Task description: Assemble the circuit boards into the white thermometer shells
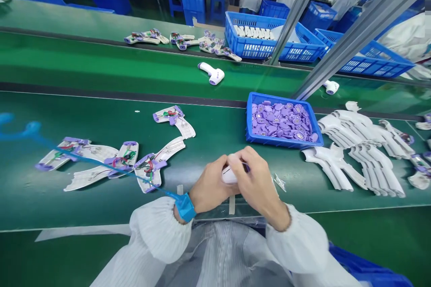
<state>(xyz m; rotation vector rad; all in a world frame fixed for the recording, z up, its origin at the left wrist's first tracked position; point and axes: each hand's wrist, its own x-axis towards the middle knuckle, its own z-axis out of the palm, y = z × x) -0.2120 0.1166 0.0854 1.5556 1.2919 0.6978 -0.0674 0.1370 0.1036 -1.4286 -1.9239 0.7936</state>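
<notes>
Both hands meet over the front of the green bench around a white and purple thermometer gun (229, 176), most of it covered by my fingers. My left hand (210, 184) is wrapped round it from the left; a blue strap with a coiled cord circles that wrist. From above and the right, my right hand (256, 180) grips the same piece, thumb and fingers on its top. Just right of that hand lie small thin white pieces (279, 183). Left of my hands sit opened gun halves (151, 168) with purple parts and coloured wires.
A blue tray (283, 143) of purple pieces stands ahead on the right, beside stacked white shell halves (377, 168). A finished-looking thermometer gun (212, 74) rests on the belt beyond. Slanted metal posts (353, 27) rise at right. Blue crates (256, 49) and people in white coats are farther back.
</notes>
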